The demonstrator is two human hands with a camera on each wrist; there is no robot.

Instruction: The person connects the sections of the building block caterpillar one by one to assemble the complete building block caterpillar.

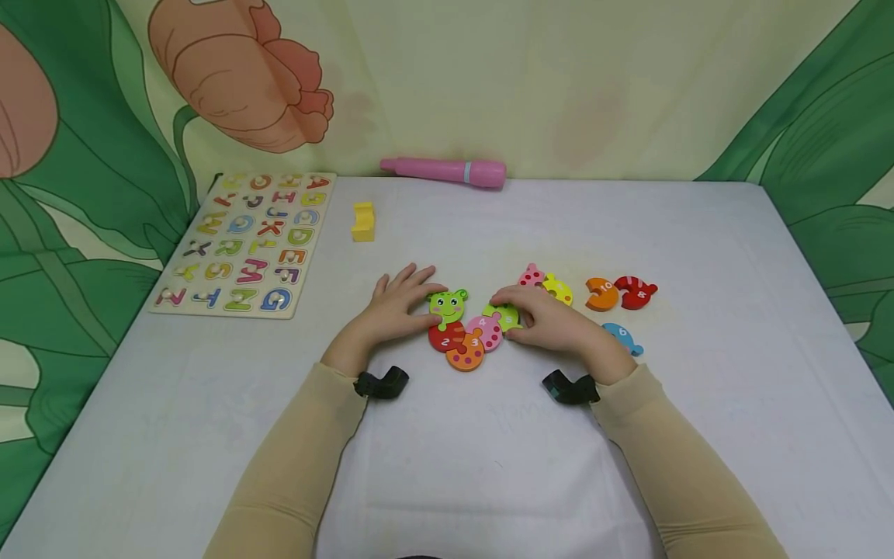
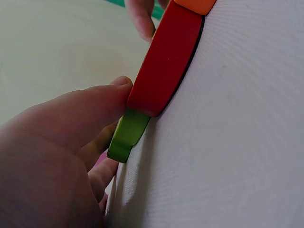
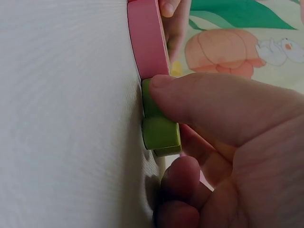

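A chain of wooden caterpillar puzzle pieces lies on the white table. At its left end, my left hand (image 1: 394,310) holds the smiling green head piece (image 1: 447,306) between thumb and index finger, other fingers spread. The thumb lies near the joint with the red 2 piece (image 2: 164,61). An orange 3 piece (image 1: 464,353) and a pink 4 piece (image 1: 486,329) follow. At the right end, my right hand (image 1: 555,320) pinches a green piece (image 3: 161,133) beside the pink one; its number is partly covered.
Behind the right hand lie a pink piece (image 1: 531,275) and a yellow piece (image 1: 559,289). Right of it are an orange 10 piece (image 1: 601,296), a red 8 piece (image 1: 634,293) and a blue 6 piece (image 1: 624,338). Farther off: alphabet board (image 1: 230,248), yellow block (image 1: 363,222), pink marker-shaped object (image 1: 447,171).
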